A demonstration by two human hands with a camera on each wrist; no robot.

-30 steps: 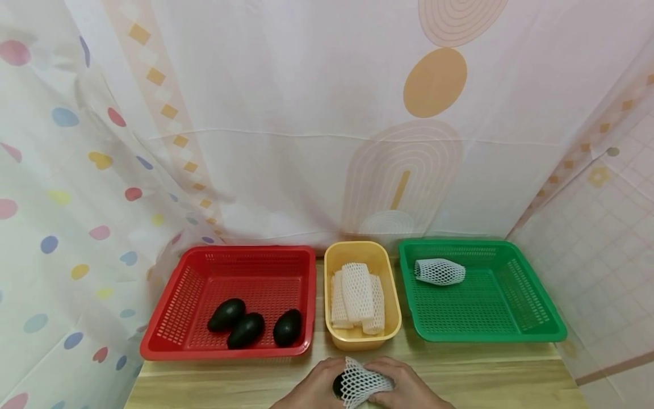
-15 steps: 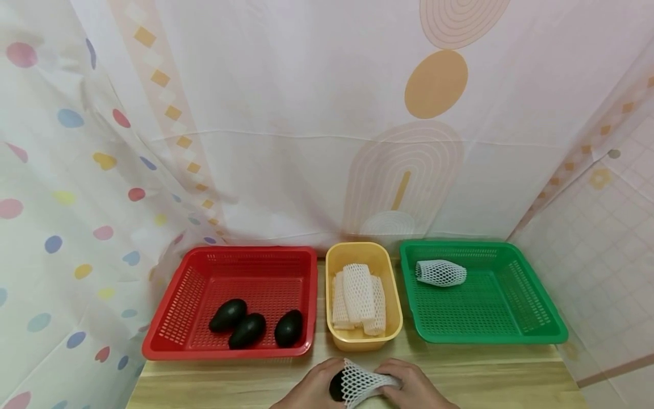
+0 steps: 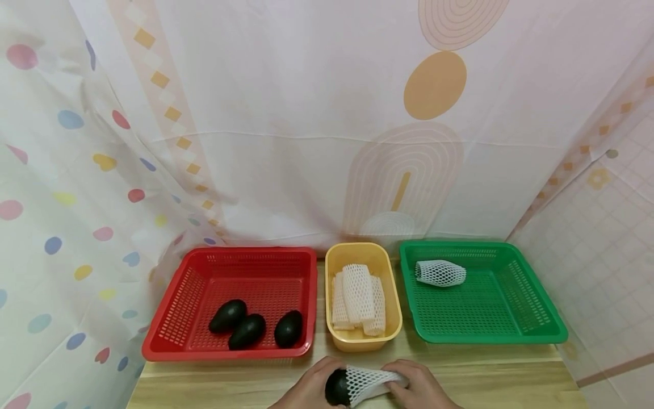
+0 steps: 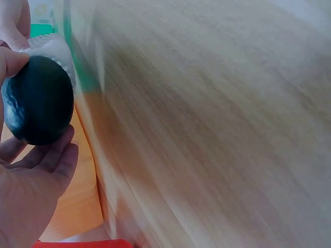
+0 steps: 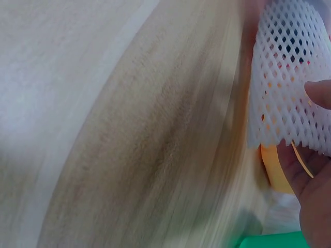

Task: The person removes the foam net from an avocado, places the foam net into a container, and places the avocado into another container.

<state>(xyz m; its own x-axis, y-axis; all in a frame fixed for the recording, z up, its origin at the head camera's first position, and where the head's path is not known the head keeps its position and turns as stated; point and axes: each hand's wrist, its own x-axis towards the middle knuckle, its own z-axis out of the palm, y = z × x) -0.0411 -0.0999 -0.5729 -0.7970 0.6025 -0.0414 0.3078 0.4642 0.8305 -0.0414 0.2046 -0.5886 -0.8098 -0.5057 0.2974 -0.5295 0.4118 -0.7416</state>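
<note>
My left hand [image 3: 313,387] grips a dark green avocado [image 4: 40,101] between thumb and fingers, near the table's front edge. A white foam net sleeve [image 3: 369,383] covers the avocado's right end, leaving the left end bare. On the sleeve's loose right end, my right hand [image 3: 416,384] pinches with thumb and fingers. The right wrist view shows the foam mesh [image 5: 289,77] stretched flat, its serrated open edge near that hand. Three more avocados [image 3: 247,331] lie in the red basket [image 3: 230,355].
Between the two baskets stands a yellow tub [image 3: 364,344] with several foam net sleeves [image 3: 359,292]. To the right, a green basket [image 3: 485,338] holds one netted item [image 3: 440,273]. All stand on a wooden table [image 3: 214,383] before a patterned curtain [image 3: 286,187].
My right hand has shifted right, drawing out the sleeve's loose end. More of the avocado's dark left end shows in my left hand. Baskets and tub stay put.
</note>
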